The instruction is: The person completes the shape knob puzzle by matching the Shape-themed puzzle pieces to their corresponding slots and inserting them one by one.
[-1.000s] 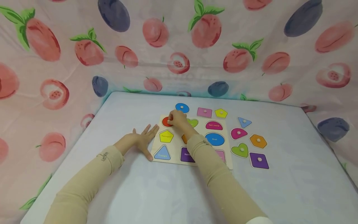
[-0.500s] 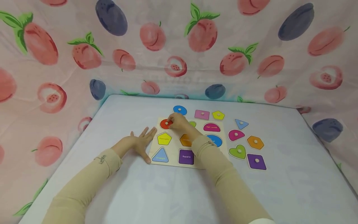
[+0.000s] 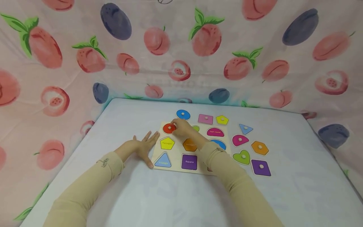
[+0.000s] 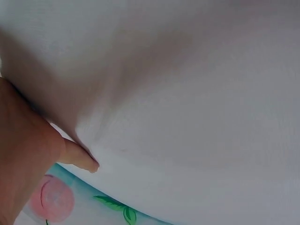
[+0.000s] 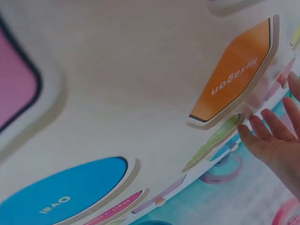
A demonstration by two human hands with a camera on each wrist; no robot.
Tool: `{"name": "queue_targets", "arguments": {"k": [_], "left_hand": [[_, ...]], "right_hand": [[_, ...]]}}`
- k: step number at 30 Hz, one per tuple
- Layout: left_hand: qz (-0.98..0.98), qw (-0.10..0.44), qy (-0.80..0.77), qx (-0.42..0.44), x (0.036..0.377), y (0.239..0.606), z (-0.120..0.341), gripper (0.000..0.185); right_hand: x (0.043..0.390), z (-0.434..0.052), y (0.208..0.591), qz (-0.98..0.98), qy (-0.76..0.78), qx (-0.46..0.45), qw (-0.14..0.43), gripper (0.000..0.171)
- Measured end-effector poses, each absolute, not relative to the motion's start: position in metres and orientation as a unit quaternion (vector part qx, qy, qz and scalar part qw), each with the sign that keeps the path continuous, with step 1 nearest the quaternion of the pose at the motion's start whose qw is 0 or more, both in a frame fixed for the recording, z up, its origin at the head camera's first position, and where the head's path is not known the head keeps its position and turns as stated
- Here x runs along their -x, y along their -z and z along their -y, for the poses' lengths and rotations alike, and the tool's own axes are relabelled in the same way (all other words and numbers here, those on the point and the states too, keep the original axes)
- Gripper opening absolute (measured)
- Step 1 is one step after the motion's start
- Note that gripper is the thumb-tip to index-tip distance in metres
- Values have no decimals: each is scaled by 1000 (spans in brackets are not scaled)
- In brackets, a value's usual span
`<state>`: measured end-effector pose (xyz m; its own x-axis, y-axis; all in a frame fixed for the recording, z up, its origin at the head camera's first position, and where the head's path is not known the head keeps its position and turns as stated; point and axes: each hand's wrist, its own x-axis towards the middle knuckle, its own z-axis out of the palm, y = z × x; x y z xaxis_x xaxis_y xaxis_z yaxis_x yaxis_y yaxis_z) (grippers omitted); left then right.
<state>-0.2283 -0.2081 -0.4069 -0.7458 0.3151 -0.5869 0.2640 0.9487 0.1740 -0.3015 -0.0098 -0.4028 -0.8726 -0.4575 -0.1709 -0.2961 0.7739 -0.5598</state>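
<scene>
The puzzle board (image 3: 176,154) lies with the left hand (image 3: 144,148) along its left edge, fingers spread and gripping nothing, seemingly steadying it. The right hand (image 3: 182,128), over the board's far side, has eased slightly rightward, fingers loose and apparently released; whether they still touch is unclear. That bares the red circle (image 3: 166,130) at the board's far-left corner, probably seated. Its knob (image 3: 170,127) sits just left of the fingertips.

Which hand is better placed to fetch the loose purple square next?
Right, probably: the right hand is nearer the loose purple square, off the right side of the board; the left hand is spread at the board's left edge.
</scene>
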Motion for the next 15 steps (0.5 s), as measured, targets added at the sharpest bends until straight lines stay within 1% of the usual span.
{"name": "queue_targets", "arguments": {"k": [6,11,15], "left_hand": [[-933,323,-43,-154,230,407,209,142],[-932,323,-46,-157,230,406,207,142],[-933,319,-51,-162,227,405,207,141]], "right_hand": [[298,4,401,-928,283,193,147,38],[295,-8,396,-919,299,215,139,34],[292,-15,394,-910,317,223,145,31]]}}
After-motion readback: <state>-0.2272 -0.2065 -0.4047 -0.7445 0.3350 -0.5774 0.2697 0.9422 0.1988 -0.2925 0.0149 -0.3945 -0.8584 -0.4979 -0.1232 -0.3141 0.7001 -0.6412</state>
